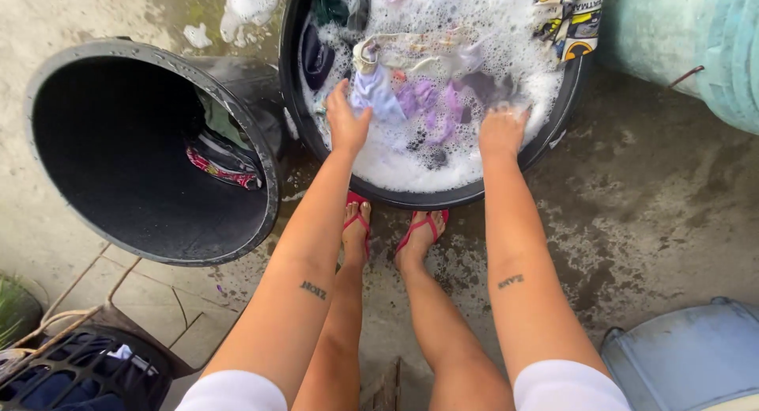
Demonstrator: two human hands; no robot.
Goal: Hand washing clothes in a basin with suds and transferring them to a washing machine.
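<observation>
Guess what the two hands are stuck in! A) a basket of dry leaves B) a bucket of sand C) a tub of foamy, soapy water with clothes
C: the left hand and right hand press wet clothes in the suds-filled black tub.
</observation>
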